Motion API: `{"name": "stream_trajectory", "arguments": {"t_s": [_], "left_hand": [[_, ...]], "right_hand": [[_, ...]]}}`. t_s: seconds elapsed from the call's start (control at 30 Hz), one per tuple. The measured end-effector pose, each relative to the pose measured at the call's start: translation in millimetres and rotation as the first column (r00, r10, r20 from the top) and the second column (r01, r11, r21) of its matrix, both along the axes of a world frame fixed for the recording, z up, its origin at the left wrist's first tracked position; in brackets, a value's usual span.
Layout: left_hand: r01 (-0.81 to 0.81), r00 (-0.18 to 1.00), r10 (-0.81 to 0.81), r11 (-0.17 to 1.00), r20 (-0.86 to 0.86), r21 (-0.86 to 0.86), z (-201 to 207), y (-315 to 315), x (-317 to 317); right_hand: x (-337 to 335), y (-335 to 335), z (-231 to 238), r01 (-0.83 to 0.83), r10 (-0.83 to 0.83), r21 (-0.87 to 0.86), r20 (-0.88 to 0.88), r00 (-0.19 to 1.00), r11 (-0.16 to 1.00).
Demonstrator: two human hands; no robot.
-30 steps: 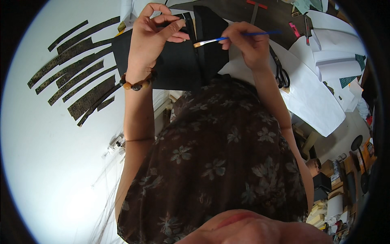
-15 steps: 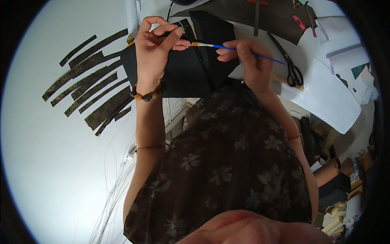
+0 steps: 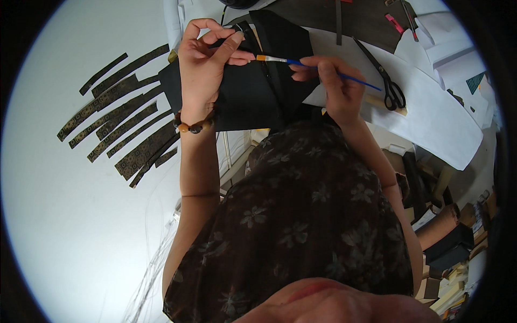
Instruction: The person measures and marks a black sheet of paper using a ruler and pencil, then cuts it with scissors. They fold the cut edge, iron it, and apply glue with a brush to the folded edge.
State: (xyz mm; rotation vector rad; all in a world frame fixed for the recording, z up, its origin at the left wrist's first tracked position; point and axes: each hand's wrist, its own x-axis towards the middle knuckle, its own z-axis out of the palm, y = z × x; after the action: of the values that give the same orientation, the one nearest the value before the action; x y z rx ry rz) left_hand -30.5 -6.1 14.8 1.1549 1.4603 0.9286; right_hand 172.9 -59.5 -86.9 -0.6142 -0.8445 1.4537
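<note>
My left hand (image 3: 203, 67), with a beaded bracelet (image 3: 195, 128) at its wrist, pinches a small black piece (image 3: 246, 31) between thumb and finger; a thin white line shows along it. Its lower fingers stretch toward the brush tip. In my right hand (image 3: 340, 89) is a paintbrush (image 3: 301, 64) with a blue handle, held almost level. The flat orange-brown bristles point left, close to my left fingertips; whether they touch, I cannot tell. Beneath both hands lie black sheets (image 3: 245, 105) with folded or overlapping edges.
Several dark patterned strips (image 3: 145, 153) fan out on the white surface at left. Black scissors (image 3: 389, 86) lie right of my right hand on white paper (image 3: 441, 126). A dark sheet (image 3: 371, 27) and a pink tool (image 3: 393, 22) are farther back. Rolls (image 3: 439, 229) stand at lower right.
The brush has shifted slightly to the right with my right hand, its tip drawing a little away from my left fingers. My left hand keeps its pinch. The view has tilted slightly.
</note>
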Motion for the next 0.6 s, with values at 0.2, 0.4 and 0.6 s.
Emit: {"name": "stream_trajectory", "arguments": {"t_s": [0.2,0.4,0.6], "left_hand": [[0.018,1.000,-0.018,1.000,0.012,0.007,-2.0,0.2,-1.2],[0.030,0.999,-0.030,1.000,0.011,0.009,-1.8,0.8,-1.0],[0.036,0.999,-0.036,0.999,0.024,0.006,-2.7,1.1,-1.5]], "right_hand": [[0.1,-3.3,2.2,0.025,-0.025,-0.015,0.004,1.000,1.000],[2.2,-4.5,4.2,0.037,-0.038,0.041,0.026,0.999,0.998],[2.3,-6.9,5.8,0.040,-0.041,0.028,0.040,0.998,0.999]]}}
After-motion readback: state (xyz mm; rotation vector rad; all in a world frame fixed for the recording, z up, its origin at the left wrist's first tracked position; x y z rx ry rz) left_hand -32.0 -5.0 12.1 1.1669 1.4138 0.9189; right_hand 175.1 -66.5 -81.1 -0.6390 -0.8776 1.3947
